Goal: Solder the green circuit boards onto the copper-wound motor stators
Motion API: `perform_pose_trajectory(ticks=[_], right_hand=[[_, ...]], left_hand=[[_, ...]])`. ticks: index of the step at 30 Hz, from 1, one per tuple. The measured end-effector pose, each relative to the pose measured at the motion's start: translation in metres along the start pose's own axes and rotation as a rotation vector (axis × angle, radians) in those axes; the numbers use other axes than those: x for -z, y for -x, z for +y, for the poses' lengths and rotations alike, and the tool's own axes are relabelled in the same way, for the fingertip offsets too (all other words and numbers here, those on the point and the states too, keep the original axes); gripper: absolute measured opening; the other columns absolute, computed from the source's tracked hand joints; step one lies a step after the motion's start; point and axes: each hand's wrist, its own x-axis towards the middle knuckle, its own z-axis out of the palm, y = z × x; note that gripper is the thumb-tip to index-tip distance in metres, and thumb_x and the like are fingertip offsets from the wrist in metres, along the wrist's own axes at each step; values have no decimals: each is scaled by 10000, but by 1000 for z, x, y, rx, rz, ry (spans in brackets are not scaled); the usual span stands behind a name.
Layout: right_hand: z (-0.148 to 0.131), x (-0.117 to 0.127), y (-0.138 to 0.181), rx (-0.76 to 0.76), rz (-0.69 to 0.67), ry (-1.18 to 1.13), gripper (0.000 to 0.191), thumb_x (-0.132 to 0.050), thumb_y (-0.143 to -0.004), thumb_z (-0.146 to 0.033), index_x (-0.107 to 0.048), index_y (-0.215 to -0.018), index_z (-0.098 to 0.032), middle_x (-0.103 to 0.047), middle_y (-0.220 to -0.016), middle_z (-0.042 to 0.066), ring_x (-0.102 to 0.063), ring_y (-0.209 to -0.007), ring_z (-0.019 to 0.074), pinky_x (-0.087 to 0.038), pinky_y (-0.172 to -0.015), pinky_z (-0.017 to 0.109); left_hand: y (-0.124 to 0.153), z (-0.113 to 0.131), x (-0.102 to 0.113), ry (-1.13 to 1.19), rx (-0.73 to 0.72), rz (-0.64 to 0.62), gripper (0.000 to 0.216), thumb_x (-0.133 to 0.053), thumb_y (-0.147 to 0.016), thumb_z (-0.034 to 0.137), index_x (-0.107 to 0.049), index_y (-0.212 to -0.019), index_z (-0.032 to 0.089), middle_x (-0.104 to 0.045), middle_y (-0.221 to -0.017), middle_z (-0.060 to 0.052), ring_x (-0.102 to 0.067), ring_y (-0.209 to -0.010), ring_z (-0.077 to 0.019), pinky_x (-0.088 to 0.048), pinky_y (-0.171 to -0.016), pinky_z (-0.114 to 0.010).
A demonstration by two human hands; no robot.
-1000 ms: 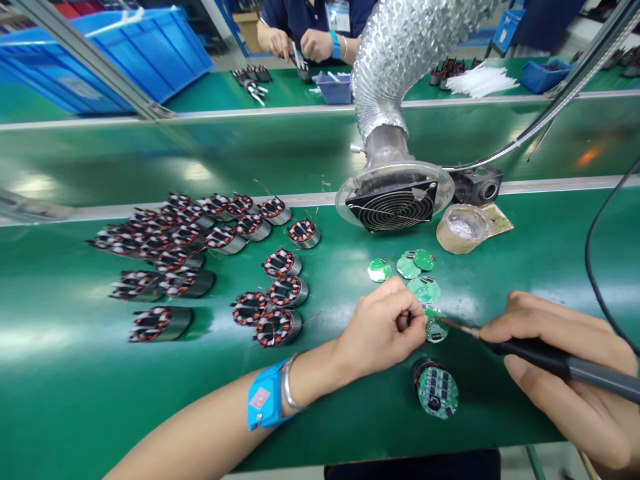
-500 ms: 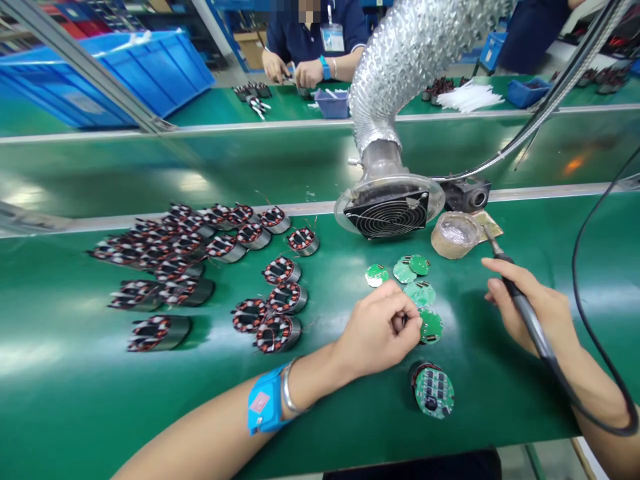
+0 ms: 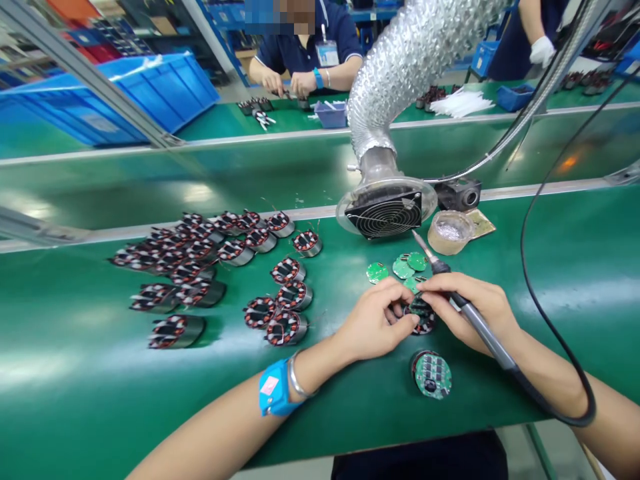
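Observation:
My left hand (image 3: 383, 312) is closed around the side of a wound motor stator (image 3: 425, 325) with black and copper-red coils. Between my right thumb and fingers lies a soldering iron (image 3: 473, 319), its bare tip pointing up and away, clear of the stator. The fingertips of my right hand (image 3: 465, 303) reach the stator's top edge; whether they pinch something there is hidden. Just beyond lie several round green circuit boards (image 3: 403, 267). Nearer me stands another stator topped with a circuit board (image 3: 434, 375) bearing black chips.
Several bare stators (image 3: 287, 328) stand in groups on the left. A fume extractor fan (image 3: 385, 217) hangs at the back, beside a round solder pot (image 3: 450, 233) and a sponge (image 3: 483, 225). The iron's cable (image 3: 525, 247) loops at right. A co-worker (image 3: 305, 63) sits across.
My right hand has moved left with the soldering iron, from beside the solder pot to the stator at my left hand. The stator's coils now show where a green board was visible.

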Motion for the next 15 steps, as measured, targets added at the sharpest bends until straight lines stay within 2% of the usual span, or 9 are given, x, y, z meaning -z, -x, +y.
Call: perform_pose_trajectory(ticks=[4,7,9,11,15], right_hand=[[0,-2,-1,39,-14,-19,212,-572,-881,-100,-631,-1030,-238,-735,-1044,27,-704,-933,152,-564,-825,271],[2,6,-1,120,-84,-14,217,-531,-891,-83,-635,-1012,-230,-743,-1007,34,-695,-811,131,-564,-740,257],[3,14,0,154,-209,0,210,-560,-874,-116,-630,-1043,-219,-736,-998,53,-653,-719,126,-549,-671,258],[3,21,1,160,-314,17,257,-598,-856,-151,-608,-1105,-212,-719,-1025,77,-627,-725,140,-538,-659,275],[1,26,5,104,-342,80,265,-579,-871,-150,-573,-1129,-209,-699,-976,74,-603,-748,155,-525,-679,294]], left_hand=[[-1,-2,-9,104,69,79,71,-589,-699,119,-578,-759,156,-505,-794,14,-532,-585,-68,-454,-507,-176],[-2,-4,-12,229,135,96,95,-590,-652,109,-568,-734,152,-509,-767,29,-556,-539,-61,-456,-491,-176],[-2,-4,-12,313,185,72,119,-596,-634,110,-561,-740,152,-515,-743,39,-585,-521,-71,-466,-489,-186],[-3,-4,-11,375,219,40,133,-602,-634,110,-551,-748,155,-524,-708,49,-613,-513,-86,-481,-505,-198],[-1,-3,-12,387,225,27,140,-623,-675,123,-550,-790,154,-544,-654,52,-646,-537,-111,-509,-557,-221]])
